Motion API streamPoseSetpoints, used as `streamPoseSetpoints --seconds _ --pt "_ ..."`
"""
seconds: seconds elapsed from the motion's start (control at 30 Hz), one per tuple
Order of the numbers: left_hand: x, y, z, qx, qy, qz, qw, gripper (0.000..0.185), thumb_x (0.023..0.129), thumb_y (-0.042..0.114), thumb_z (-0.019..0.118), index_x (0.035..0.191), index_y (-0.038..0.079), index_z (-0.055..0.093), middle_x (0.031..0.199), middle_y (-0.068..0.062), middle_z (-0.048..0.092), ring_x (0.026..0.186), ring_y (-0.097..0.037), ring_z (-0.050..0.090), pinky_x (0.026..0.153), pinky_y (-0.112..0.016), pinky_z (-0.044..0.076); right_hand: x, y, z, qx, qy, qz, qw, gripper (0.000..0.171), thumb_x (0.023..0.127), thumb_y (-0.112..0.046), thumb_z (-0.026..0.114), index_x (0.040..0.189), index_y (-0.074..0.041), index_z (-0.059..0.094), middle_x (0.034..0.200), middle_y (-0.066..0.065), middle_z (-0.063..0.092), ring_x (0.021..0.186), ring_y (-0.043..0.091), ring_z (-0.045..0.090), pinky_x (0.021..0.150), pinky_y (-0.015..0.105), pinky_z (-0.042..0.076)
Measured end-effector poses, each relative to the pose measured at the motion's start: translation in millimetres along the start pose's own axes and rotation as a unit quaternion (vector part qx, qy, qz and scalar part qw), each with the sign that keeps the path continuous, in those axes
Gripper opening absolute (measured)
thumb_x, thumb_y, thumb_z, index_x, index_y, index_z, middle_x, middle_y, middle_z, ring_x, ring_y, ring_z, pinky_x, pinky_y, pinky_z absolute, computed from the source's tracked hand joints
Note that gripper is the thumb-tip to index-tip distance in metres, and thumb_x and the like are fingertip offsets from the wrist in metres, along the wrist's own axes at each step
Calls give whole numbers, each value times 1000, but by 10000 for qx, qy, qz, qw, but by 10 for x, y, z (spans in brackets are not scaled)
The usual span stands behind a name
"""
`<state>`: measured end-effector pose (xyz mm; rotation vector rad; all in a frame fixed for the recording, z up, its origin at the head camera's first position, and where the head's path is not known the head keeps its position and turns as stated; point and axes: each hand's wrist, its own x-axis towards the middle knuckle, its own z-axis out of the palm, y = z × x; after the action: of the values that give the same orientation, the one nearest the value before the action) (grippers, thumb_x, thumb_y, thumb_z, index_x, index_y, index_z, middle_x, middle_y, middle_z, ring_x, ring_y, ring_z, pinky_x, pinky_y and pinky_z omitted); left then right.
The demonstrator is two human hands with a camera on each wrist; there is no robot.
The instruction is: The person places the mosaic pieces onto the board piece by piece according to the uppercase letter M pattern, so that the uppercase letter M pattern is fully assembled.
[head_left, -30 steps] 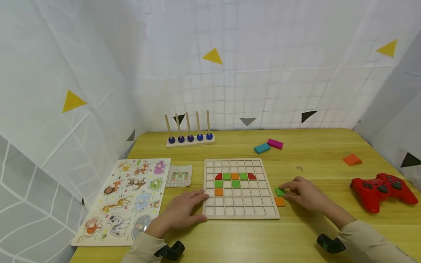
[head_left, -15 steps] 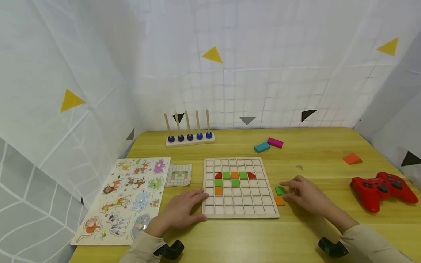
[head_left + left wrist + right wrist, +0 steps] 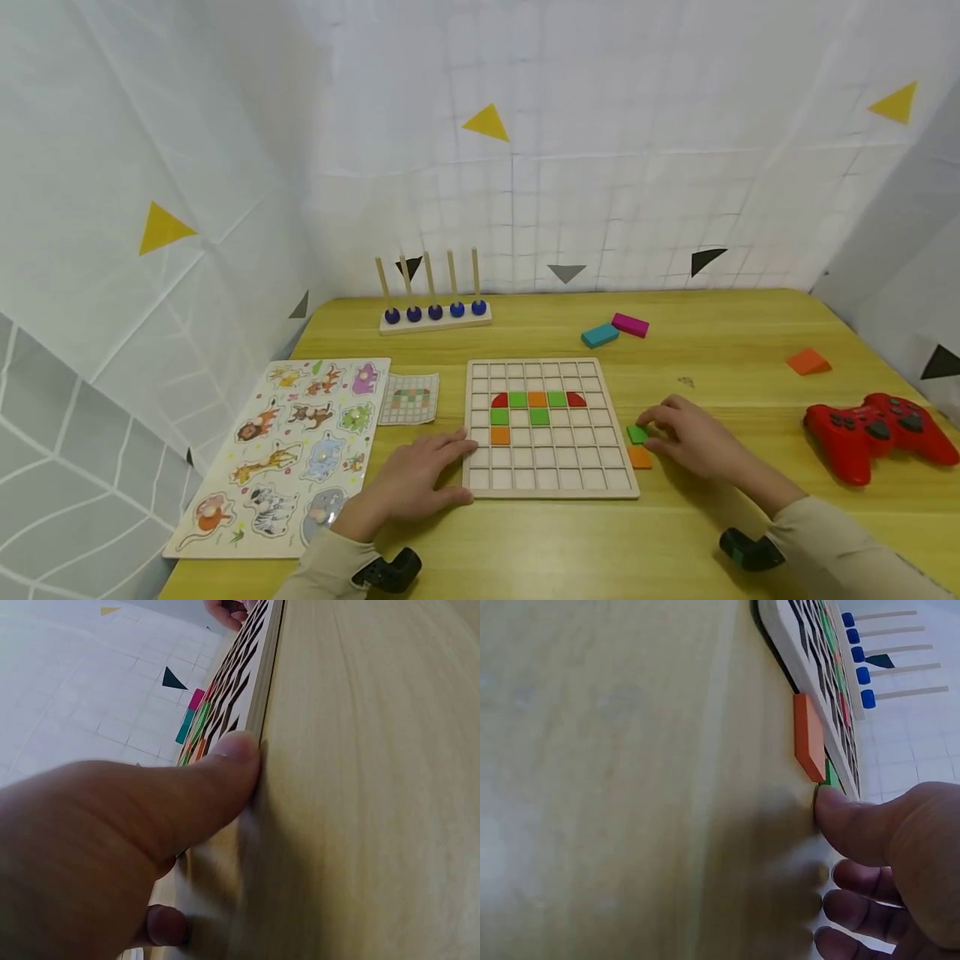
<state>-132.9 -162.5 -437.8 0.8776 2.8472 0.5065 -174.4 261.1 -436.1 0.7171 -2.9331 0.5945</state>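
A wooden grid board (image 3: 555,479) lies flat in the middle of the table. Red, green and orange pieces form a pattern in its cells, with an orange tile (image 3: 499,436) lowest. My left hand (image 3: 420,477) rests at the board's left edge, fingertips and thumb touching it; the thumb (image 3: 225,769) presses the side in the left wrist view. Right of the board, my right hand (image 3: 693,442) has thumb and index finger on a loose green tile (image 3: 637,434), apparently pinching it. A loose orange tile (image 3: 639,457) lies just below, beside the board. In the right wrist view the thumb mostly hides the green tile.
A small pattern card (image 3: 408,400) and an animal puzzle board (image 3: 255,533) lie on the left. Behind are a peg stand (image 3: 435,323) with blue beads, a teal block (image 3: 600,336) and a magenta block (image 3: 630,325). A red game controller (image 3: 877,433) and an orange piece (image 3: 808,362) lie right.
The green tile has turned and shifted slightly under the right fingers, which have drawn in a little closer around it. The left hand stays at the board's edge.
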Motion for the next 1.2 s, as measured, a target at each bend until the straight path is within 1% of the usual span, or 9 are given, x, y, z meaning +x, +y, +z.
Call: streamPoseSetpoints --seconds 0.1,0.2,0.33,0.43,0.63,0.8,0.93,1.07,1.2 --pt "8 -1 5 -4 -5 -2 10000 62 91 52 63 144 23 49 153 -6 46 134 -32 48 100 -56 46 68 -64 -21 21 115 3 9999 17 89 -13 72 104 -8 69 97 4 61 82 12 53 70 31 52" --pt "19 -1 15 -5 -7 -11 10000 62 91 52 63 144 23 49 153 -6 46 135 -32 48 100 -57 46 186 -202 -20 187 157 -103 9996 17 90 -15 71 104 -6 68 98 6 61 86 16 57 73 33 54" --pt "26 -6 44 -46 -4 -13 10000 62 91 52 63 144 24 49 153 -5 46 135 -31 49 100 -56 46 356 -390 30 317 12 -315 9990 19 89 -21 72 102 -8 68 98 5 60 88 18 59 76 36 56" --pt "30 -6 66 -59 -45 -18 10000 61 91 53 62 145 25 49 154 -4 45 135 -30 48 100 -56 46 407 -458 90 257 -37 -293 9992 19 88 -21 73 101 -8 69 98 4 60 87 16 59 78 35 56" --pt "24 -12 41 -60 -86 -125 9999 63 91 52 63 145 25 48 154 -3 45 137 -30 47 103 -57 44 446 -493 183 124 140 -335 9993 20 89 -15 72 108 -7 71 99 4 61 84 13 55 75 33 54" --pt "17 -3 12 -54 -47 -107 9999 62 91 51 63 145 24 49 154 -4 45 136 -32 47 102 -57 44 479 -514 200 81 243 -300 9992 21 88 -17 73 107 -8 73 98 4 60 81 12 51 70 28 51" --pt "13 2 10 -14 -37 -77 10000 62 91 52 63 145 24 49 153 -4 46 135 -31 48 101 -56 45 492 -518 206 51 205 -234 9995 22 87 -18 74 107 -7 73 98 5 61 80 13 51 70 29 50" --pt "12 1 13 -30 -65 -97 9999 62 92 52 62 145 24 49 154 -3 45 136 -30 48 101 -56 45 500 -516 218 39 117 -126 9998 23 88 -19 74 107 -7 72 98 6 61 81 13 51 71 30 51" --pt "14 -6 15 -44 -99 -139 9998 62 92 52 62 145 25 48 155 -2 44 137 -30 47 102 -56 45 505 -514 223 10 103 -113 9999 24 87 -20 74 108 -7 72 98 6 60 81 13 53 72 31 52"
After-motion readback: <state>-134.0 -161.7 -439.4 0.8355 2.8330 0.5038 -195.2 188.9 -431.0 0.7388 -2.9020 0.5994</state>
